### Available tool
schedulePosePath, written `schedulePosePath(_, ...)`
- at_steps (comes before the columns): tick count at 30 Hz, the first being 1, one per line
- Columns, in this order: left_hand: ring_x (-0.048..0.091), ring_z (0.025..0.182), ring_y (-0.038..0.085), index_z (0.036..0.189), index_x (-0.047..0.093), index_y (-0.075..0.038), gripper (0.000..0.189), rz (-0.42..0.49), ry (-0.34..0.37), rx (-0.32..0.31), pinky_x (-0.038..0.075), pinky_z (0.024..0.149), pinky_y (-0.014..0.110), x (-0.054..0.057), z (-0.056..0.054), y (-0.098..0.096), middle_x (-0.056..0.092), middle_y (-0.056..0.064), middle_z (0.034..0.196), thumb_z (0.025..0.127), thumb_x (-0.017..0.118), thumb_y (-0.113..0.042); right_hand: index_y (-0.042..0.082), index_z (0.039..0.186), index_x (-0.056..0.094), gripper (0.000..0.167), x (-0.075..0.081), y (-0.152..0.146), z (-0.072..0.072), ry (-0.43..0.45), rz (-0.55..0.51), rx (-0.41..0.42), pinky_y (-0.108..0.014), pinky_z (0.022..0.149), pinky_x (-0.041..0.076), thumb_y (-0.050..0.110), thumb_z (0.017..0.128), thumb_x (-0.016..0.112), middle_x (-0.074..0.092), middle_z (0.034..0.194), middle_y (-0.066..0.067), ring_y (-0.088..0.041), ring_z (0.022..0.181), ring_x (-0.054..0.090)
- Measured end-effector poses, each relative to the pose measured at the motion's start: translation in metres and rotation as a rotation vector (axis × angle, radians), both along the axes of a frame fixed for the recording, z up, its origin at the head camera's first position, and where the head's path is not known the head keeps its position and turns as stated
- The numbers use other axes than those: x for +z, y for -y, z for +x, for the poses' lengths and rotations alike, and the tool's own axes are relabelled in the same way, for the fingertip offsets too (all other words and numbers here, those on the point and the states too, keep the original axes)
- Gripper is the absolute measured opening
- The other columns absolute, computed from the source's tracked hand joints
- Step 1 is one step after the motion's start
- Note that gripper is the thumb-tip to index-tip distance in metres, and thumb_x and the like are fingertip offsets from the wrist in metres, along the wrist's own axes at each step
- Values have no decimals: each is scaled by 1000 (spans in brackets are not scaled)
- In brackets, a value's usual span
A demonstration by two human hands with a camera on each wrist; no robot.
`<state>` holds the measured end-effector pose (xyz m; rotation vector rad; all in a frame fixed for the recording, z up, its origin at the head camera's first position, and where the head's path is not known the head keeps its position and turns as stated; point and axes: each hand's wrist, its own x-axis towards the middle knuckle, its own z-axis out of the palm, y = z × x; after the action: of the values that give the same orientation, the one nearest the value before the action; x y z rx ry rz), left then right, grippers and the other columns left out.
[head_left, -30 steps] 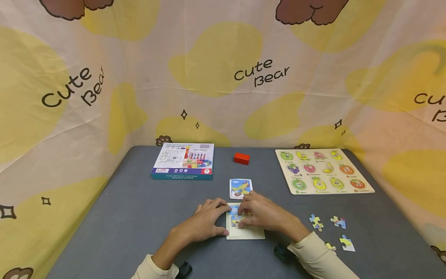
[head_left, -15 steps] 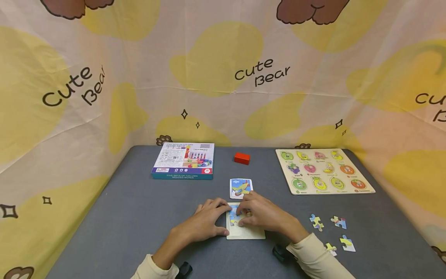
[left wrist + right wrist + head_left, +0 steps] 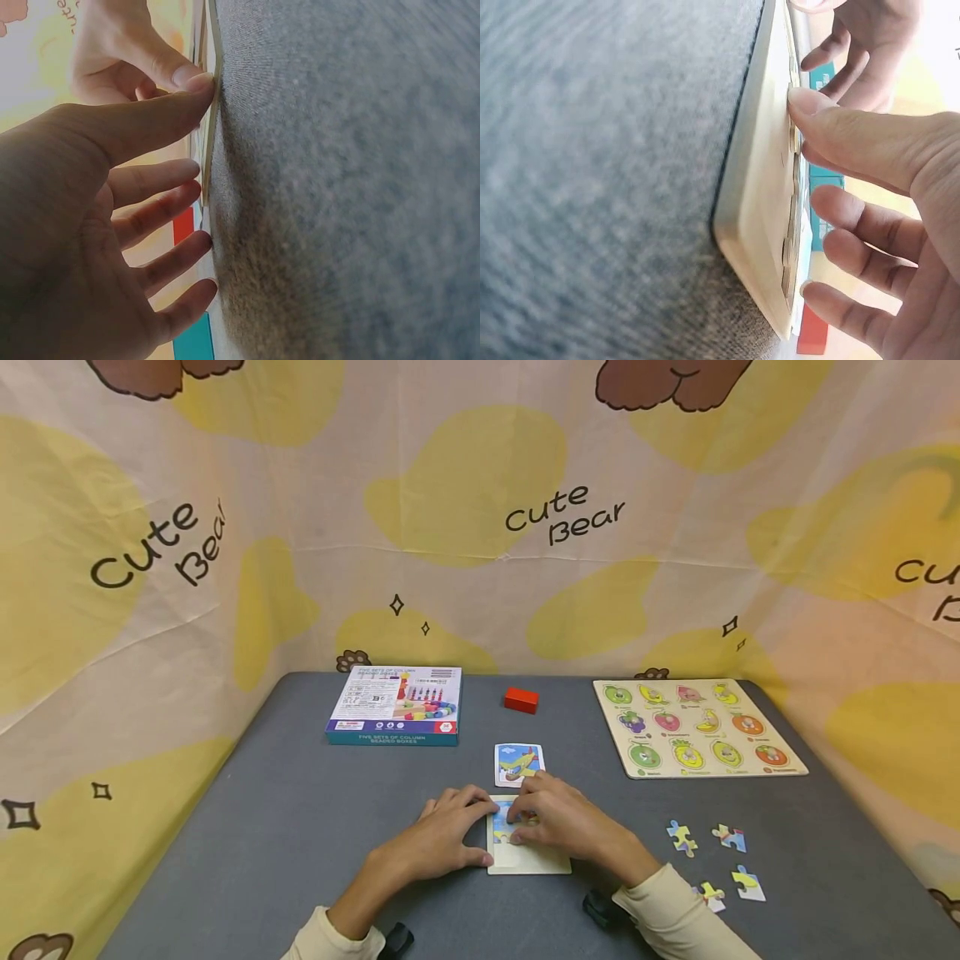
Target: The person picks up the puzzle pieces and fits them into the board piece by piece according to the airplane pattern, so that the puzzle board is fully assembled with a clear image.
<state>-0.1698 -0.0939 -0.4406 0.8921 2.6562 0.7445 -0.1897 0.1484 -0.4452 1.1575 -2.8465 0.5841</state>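
Pale fabric backdrop (image 3: 450, 485), printed with yellow patches and "Cute Bear" lettering, encloses a dark grey textured table (image 3: 285, 843). At the near centre lies a flat, rectangular, pale wooden tray (image 3: 528, 863) containing blue-and-yellow printed jigsaw pieces (image 3: 503, 832) along its far left portion. Left hand (image 3: 452, 829): fingers extended and spread, with thumb and index fingertips touching the tray's left edge. Right hand (image 3: 558, 818): fingers bent over the tray, thumb tip against the pieces; whether it pinches one cannot be determined. Directly beyond the tray lies a small white-bordered aeroplane card (image 3: 517, 764). Right of the tray, beside the right forearm, lie loose multicoloured cardboard-like puzzle pieces (image 3: 747, 883), well apart from the tray. Farther back, left to right: a white, purple and teal printed box (image 3: 375, 702), a red rectangular block (image 3: 521, 700), and a pale fruit-picture board (image 3: 712, 772).
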Motion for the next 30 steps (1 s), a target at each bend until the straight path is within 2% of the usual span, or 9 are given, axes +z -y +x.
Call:
schedulePosePath(4, 46, 134, 30, 144, 64, -12, 60, -3, 3, 3, 36, 103, 54, 0, 0, 0, 55, 0, 144, 92, 84, -35, 19, 95, 83, 19, 0, 0, 1, -42, -2, -11, -28, 77, 48, 30, 83, 91, 67, 92, 8, -8, 90, 55)
schedulePosePath(7, 47, 133, 30, 137, 66, -14, 52, 6, 2, 6, 36, 101, 53, -1, 0, 0, 55, -1, 142, 92, 84, -35, 20, 94, 83, 19, -1, 1, 1, -57, -5, -20, -28, 76, 48, 31, 81, 92, 67, 91, 8, -9, 91, 56)
schedulePosePath(13, 48, 130, 29, 121, 69, -19, 36, 21, 1, -1, 36, 98, 51, 0, 0, -1, 55, -3, 136, 91, 85, -32, 19, 93, 84, 18, -1, 2, 2, -31, -7, -49, -27, 74, 46, 30, 82, 92, 68, 91, 8, -9, 90, 56)
schedulePosePath(21, 52, 121, 21, 121, 77, -21, 32, 16, -54, -66, 39, 93, 41, 1, 0, -4, 64, -7, 122, 90, 86, -23, 21, 93, 85, 16, 1, 4, 4, 12, -20, -89, -30, 76, 44, 29, 81, 92, 68, 90, 9, -11, 93, 57)
schedulePosePath(24, 52, 119, 21, 123, 78, -21, 34, 20, -47, -68, 39, 93, 42, 1, 0, -4, 65, -6, 121, 90, 86, -22, 19, 94, 85, 16, 1, 3, 3, 43, -34, -75, -29, 75, 45, 27, 82, 92, 68, 91, 8, -10, 92, 57)
schedulePosePath(30, 52, 122, 20, 126, 78, -23, 37, -13, -42, -48, 39, 94, 43, 1, 1, -3, 65, -8, 124, 90, 86, -25, 15, 104, 84, 21, 7, -8, 0, 101, -49, 10, -31, 80, 47, 22, 84, 90, 69, 96, 4, -12, 93, 55)
